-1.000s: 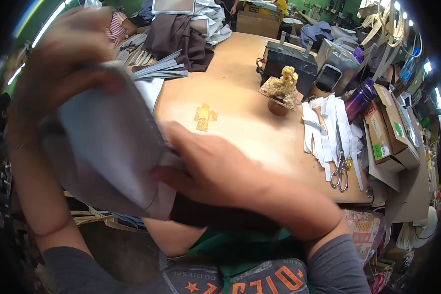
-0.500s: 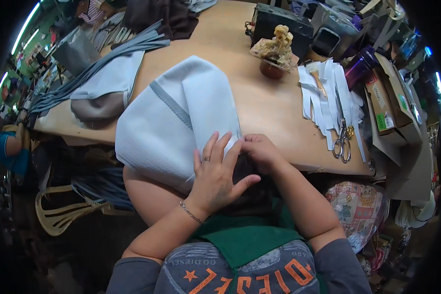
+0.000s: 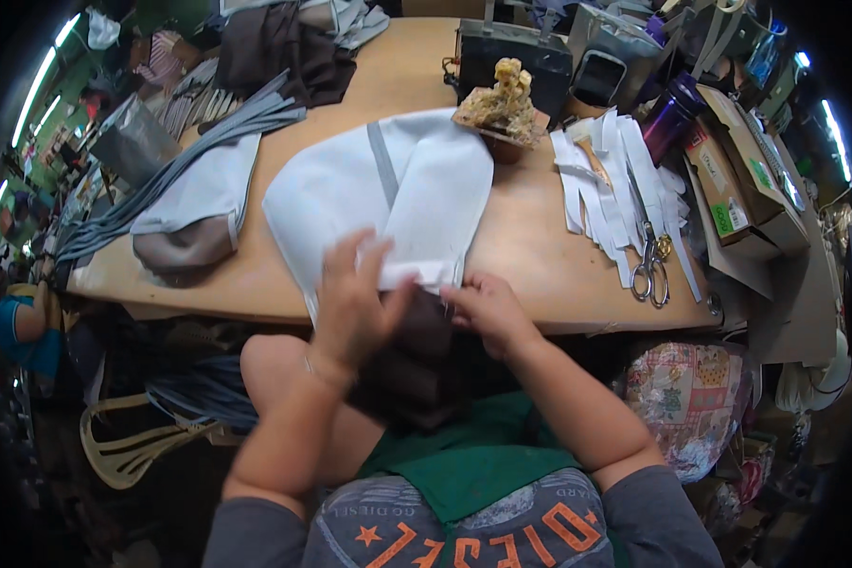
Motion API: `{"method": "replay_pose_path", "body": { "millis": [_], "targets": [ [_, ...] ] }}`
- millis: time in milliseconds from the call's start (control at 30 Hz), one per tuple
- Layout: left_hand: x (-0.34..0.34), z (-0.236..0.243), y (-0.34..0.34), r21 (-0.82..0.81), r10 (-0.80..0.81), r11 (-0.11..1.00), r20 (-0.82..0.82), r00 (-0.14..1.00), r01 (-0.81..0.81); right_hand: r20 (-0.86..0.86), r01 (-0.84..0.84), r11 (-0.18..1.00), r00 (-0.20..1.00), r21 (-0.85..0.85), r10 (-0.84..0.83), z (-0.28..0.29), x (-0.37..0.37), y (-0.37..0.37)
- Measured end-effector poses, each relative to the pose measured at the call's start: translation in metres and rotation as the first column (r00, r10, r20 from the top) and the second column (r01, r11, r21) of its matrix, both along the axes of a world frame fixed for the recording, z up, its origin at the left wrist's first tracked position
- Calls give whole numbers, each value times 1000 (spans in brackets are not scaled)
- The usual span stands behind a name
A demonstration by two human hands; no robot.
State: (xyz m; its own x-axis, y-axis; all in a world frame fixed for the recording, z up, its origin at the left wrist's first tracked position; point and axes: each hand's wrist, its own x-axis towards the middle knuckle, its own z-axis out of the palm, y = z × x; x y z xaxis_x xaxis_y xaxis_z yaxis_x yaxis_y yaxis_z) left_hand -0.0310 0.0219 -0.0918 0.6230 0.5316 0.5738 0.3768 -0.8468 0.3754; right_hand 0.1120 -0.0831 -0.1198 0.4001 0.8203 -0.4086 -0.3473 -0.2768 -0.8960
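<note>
The white fabric piece (image 3: 336, 194) lies mid-frame, most of it spread on the wooden table (image 3: 540, 251), which seems to carry its weight while the nearer dark brown cloth (image 3: 424, 331) hangs toward the lap. The right hand (image 3: 490, 312), centre-right, has thumb and fingertips closed, apparently pinching the piece's lower right corner, probably to steady that edge. The left hand (image 3: 352, 298) is blurred, its fingers loose and spread over the lower edge; whether they touch it I cannot tell. Compared with half a second ago, the left hand is farther from the right one, more of the brown cloth shows between them, and the piece reaches farther up the table, its upper right edge now next to the crusted pot (image 3: 502, 109).
</note>
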Motion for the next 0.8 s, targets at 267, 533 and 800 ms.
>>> {"method": "replay_pose_path", "body": {
  "millis": [267,533,800],
  "targets": [
    [-31,-19,-60,-54,133,984,-416,900,-170,365,-109,991,928,73,75,-8,-12,11],
    [-26,-15,-36,-392,-34,920,-1,999,31,383,8,993,922,118,-53,-10,12,53],
    [2,-13,-46,-858,377,-198,380,845,474,118,-292,955,952,55,284,21,-14,-13]
  ]
}}
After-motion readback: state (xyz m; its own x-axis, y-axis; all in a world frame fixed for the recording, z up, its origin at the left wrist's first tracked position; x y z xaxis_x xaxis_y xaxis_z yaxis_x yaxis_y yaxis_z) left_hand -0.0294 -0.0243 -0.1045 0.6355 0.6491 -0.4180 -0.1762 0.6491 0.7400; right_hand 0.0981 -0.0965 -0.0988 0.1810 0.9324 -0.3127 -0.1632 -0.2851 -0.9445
